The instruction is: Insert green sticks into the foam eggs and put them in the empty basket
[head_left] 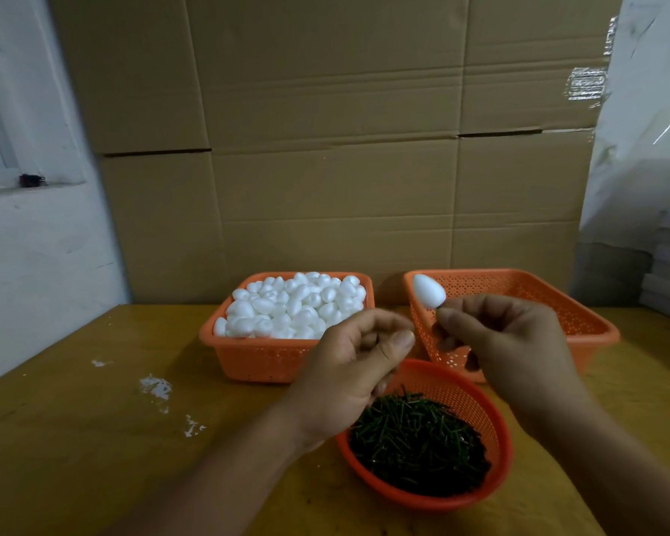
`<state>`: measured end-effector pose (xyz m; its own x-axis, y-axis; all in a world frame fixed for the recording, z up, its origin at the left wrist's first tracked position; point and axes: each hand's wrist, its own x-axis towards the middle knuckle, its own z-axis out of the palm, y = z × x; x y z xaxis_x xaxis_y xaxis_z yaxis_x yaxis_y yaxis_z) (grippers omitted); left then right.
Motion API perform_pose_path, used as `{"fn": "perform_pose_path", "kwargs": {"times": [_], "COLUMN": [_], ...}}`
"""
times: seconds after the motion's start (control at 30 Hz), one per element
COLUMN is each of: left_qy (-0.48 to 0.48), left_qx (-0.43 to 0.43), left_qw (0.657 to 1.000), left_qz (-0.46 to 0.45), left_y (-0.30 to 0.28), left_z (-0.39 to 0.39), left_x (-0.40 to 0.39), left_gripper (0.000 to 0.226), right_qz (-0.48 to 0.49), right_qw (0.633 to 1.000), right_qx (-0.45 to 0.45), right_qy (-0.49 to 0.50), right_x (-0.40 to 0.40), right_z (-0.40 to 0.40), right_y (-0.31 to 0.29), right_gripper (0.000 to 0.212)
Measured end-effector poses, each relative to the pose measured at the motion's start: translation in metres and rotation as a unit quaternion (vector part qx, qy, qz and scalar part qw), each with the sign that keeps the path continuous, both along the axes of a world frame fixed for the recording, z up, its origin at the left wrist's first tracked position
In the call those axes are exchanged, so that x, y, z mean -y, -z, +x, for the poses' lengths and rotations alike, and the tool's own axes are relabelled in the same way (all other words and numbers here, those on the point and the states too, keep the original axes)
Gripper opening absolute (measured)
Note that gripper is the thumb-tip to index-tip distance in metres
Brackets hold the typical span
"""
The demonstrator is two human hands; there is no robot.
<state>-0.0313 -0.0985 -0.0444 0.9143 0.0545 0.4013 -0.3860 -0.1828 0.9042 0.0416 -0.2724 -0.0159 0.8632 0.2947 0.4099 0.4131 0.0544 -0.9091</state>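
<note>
1. The foam egg [428, 290] looks matt white and smooth.
2. The three baskets, such as the empty basket [581, 323], are orange perforated plastic with a slight sheen.
3. The table [74, 439] is yellowish wood, scuffed and flecked white.
4. The boxes [325, 129] behind are matt brown cardboard.

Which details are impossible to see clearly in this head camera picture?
- Head view: whether a green stick is already in the white foam egg; the right hand pinches its lower end, fingers covering it.
- What the curled left hand holds; its fingers hide it.
- Floor of the empty orange rectangular basket; the right hand and near wall hide it.
</note>
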Motion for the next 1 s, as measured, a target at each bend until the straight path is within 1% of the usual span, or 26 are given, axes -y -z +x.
{"fn": "perform_pose_path", "kwargs": {"times": [0.07,0.1,0.17,0.3,0.37,0.43,0.47,0.5,0.57,0.67,0.73,0.8,0.9,1.0], "left_qy": [-0.014,-0.016,-0.019,-0.019,-0.014,-0.011,-0.008,-0.006,-0.002,0.003,0.01,0.02,0.031,0.026], "left_qx": [-0.006,-0.01,-0.016,-0.014,-0.01,-0.006,-0.005,-0.005,-0.009,-0.024,-0.023,-0.019,-0.014,-0.007], "left_qw": [0.998,0.996,0.992,0.986,0.985,0.983,0.983,0.983,0.983,0.982,0.982,0.98,0.978,0.975], "left_qz": [0.053,0.083,0.126,0.165,0.172,0.181,0.185,0.186,0.185,0.187,0.188,0.195,0.208,0.218], "left_y": [0.006,0.008,0.01,0.013,0.014,0.014,0.014,0.014,0.015,0.016,0.016,0.014,0.011,0.009], "left_z": [0.001,0.001,0.002,0.002,0.003,0.003,0.004,0.004,0.003,0.002,0.001,-0.001,-0.003,-0.005], "left_x": [-0.002,-0.002,-0.001,0.001,0.002,0.003,0.003,0.003,0.003,0.003,0.004,0.004,0.006,0.007], "left_gripper": [0.007,0.007,0.018,0.04,0.046,0.049,0.049,0.05,0.049,0.045,0.041,0.036,0.03,0.025], "right_qz": [-0.057,-0.099,-0.182,-0.336,-0.413,-0.493,-0.526,-0.55,-0.572,-0.572,-0.589,-0.606,-0.619,-0.604], "right_qw": [0.996,0.99,0.974,0.925,0.893,0.851,0.832,0.818,0.805,0.806,0.795,0.784,0.777,0.787], "right_qx": [0.01,0.019,0.026,0.013,-0.001,-0.006,-0.002,0.006,0.02,0.004,0.001,0.003,0.011,0.01], "right_qy": [0.07,0.099,0.136,0.174,0.18,0.181,0.176,0.167,0.156,0.152,0.146,0.138,0.118,0.125], "right_x": [0.0,0.001,0.003,0.003,-0.001,-0.005,-0.008,-0.01,-0.015,-0.019,-0.022,-0.024,-0.025,-0.023], "right_z": [0.026,0.041,0.072,0.122,0.138,0.149,0.153,0.156,0.16,0.16,0.157,0.156,0.158,0.157], "right_y": [-0.005,-0.006,-0.007,-0.001,0.002,0.005,0.006,0.007,0.009,0.011,0.01,0.011,0.014,0.013], "right_gripper": [0.012,0.013,0.014,0.014,0.033,0.053,0.058,0.058,0.049,0.032,0.026,0.023,0.022,0.016]}}
